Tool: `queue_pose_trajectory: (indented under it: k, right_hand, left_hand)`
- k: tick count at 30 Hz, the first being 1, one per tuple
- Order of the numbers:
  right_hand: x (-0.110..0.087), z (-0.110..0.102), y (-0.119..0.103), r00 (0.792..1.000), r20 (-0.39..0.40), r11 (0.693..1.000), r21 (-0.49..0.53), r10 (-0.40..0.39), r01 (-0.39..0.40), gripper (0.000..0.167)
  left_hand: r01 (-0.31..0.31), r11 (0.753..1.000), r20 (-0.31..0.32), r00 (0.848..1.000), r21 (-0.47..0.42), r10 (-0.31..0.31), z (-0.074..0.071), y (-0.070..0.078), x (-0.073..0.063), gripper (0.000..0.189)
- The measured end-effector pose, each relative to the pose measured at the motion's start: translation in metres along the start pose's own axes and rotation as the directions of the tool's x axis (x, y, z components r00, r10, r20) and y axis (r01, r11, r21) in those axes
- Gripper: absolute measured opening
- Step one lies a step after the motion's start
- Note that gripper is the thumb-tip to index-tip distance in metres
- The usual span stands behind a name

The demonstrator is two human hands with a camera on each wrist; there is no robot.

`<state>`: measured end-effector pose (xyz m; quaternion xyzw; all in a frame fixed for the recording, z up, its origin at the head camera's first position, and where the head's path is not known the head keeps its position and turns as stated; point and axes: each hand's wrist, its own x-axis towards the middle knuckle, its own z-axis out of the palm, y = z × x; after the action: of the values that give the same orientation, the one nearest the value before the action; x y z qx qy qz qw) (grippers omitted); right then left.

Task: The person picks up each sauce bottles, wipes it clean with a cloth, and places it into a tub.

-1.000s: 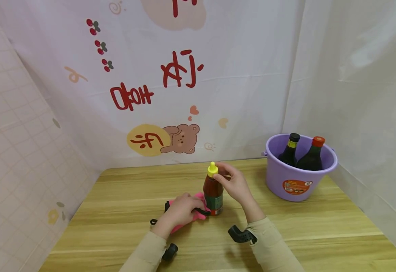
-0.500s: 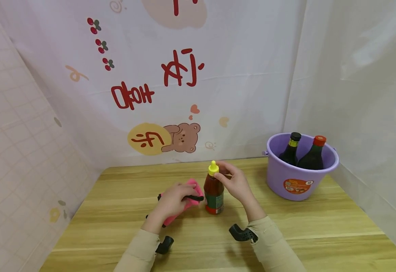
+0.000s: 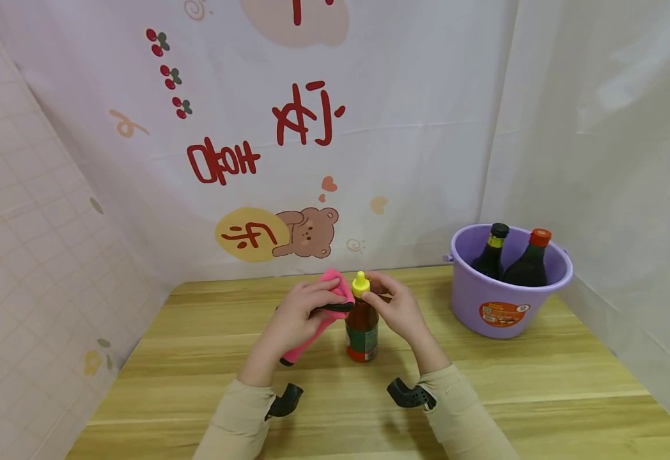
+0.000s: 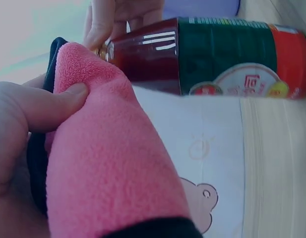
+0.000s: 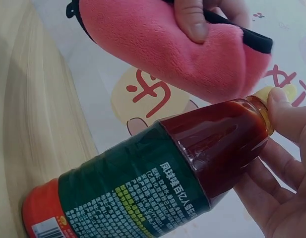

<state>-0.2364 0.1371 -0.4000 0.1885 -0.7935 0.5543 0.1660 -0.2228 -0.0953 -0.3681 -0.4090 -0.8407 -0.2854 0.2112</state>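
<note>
A sauce bottle (image 3: 362, 335) with a yellow pointed cap (image 3: 360, 285) stands upright on the wooden table, its contents dark red and its label green. My right hand (image 3: 395, 311) pinches it at the neck and cap from the right. My left hand (image 3: 300, 316) grips a folded pink cloth (image 4: 108, 148) with black edging, thumb on one side. In the right wrist view the cloth (image 5: 192, 59) is close beside the bottle's neck; whether they touch I cannot tell. The label (image 5: 128, 183) faces that camera.
At the back right of the table (image 3: 484, 396) stands a purple bucket (image 3: 464, 306) holding two dark bottles, one with a black cap (image 3: 500, 230), the other with a red cap (image 3: 540, 237). A printed white curtain (image 3: 415, 160) hangs behind the table.
My left hand has lifted the pink cloth from beside the bottle's base up to the height of its neck. My right hand stays at the bottle's top, and the bottle has not moved.
</note>
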Motion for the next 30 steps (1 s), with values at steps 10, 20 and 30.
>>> queue_pose_trajectory:
  k: [10, 20, 30]
  right_hand:
    - [-0.001, 0.0, 0.0, 1.0, -0.001, 1.0, 0.001, 0.005, -0.005, 0.034]
    - [-0.002, 0.001, 0.0, 1.0, -0.002, 1.0, 0.005, 0.018, -0.018, 0.035]
    - [-0.002, 0.001, -0.001, 1.0, -0.002, 1.0, -0.001, 0.026, -0.026, 0.035]
  left_hand:
    - [0.029, 0.999, 0.054, 0.998, -0.028, -0.028, 0.005, 0.007, 0.006, 0.023]
    - [0.035, 0.999, 0.098, 0.995, 0.018, -0.037, 0.008, 0.007, -0.001, 0.024]
    - [0.061, 0.996, 0.149, 0.986, 0.057, -0.069, 0.017, 0.003, -0.012, 0.021]
